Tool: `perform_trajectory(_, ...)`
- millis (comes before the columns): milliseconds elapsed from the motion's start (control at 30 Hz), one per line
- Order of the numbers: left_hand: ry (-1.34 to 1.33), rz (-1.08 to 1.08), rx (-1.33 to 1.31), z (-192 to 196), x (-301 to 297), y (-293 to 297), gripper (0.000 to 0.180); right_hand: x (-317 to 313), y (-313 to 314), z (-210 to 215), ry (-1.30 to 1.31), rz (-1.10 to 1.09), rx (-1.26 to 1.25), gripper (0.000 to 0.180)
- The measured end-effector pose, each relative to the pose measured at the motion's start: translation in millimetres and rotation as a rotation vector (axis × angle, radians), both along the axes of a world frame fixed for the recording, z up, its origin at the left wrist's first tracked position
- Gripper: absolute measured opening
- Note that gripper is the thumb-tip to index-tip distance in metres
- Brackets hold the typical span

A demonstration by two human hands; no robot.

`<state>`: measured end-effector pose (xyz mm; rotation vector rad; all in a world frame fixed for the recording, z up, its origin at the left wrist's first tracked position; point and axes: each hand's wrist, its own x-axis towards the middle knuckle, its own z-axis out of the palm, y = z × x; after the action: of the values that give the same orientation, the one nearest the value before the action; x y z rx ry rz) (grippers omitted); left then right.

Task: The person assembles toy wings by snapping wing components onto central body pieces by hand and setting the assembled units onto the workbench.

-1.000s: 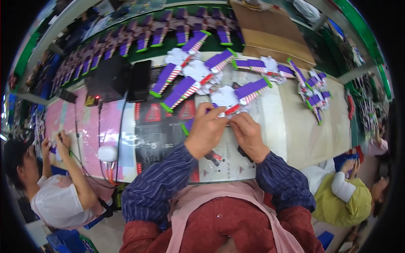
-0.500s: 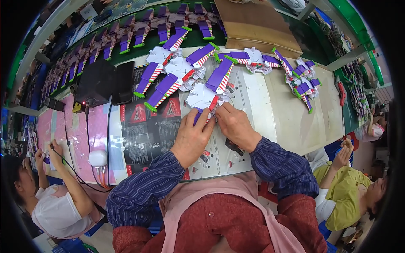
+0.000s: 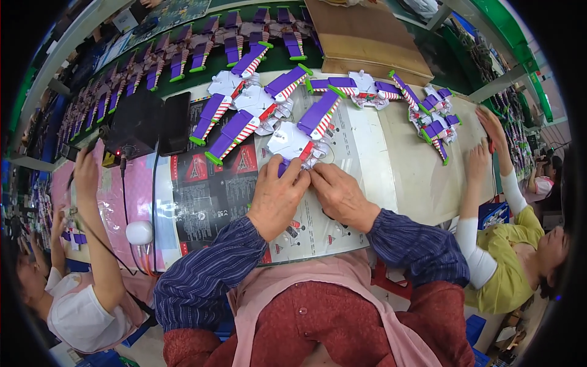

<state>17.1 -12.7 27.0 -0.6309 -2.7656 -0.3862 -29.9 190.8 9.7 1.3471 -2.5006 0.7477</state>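
Note:
A toy wing pack (image 3: pixel 287 140) with a white body, purple wings, red-and-white striped edges and green tips lies on the table in front of me. My left hand (image 3: pixel 276 199) grips its near wing, fingers closed over the purple part. Close beside it, my right hand (image 3: pixel 343 194) pinches at the pack's near edge, by its red and white inner parts. What lies between the right fingertips is hidden. Thin wires show at the pack's right side. More wing packs (image 3: pixel 254 98) of the same kind lie just beyond.
Further wing packs (image 3: pixel 367 85) lie to the right, others in rows on the green belt (image 3: pixel 214 64). A cardboard box (image 3: pixel 367 43) stands at the back. To my left are a black phone (image 3: pixel 175 122), a black box (image 3: pixel 131 122) and cables. Co-workers sit on both sides.
My hands stay at the wing pack, with the right fingers now nearer the left. The right co-worker has reached over the table; the left co-worker has raised an arm towards the black box.

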Motion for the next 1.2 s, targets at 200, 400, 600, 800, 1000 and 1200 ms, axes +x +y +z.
perform_trajectory(200, -0.054, -0.103, 0.212, -1, -18, -15, 0.031, -12, 3, 23, 0.109, -0.199, -0.031, 0.028)
perform_trajectory(400, -0.050, -0.032, 0.267, -5, -25, 1, 0.022, -16, 6, 2, 0.138, -0.147, -0.087, 0.019)
perform_trajectory(600, 0.108, -0.076, 0.169, -16, -21, 6, 0.032, -9, 2, -4, -0.284, -0.360, -0.366, 0.019)
perform_trajectory(800, 0.105, -0.052, 0.116, -17, -20, 11, 0.049, -17, 0, -1, -0.252, -0.393, -0.348, 0.017)
perform_trajectory(1000, 0.139, -0.029, 0.014, -19, -19, 16, 0.050, -20, 3, -1, -0.254, -0.387, -0.298, 0.017)
perform_trajectory(1200, 0.116, -0.003, -0.017, -18, -19, 20, 0.051, -30, 11, -1, -0.458, -0.342, -0.425, 0.009)
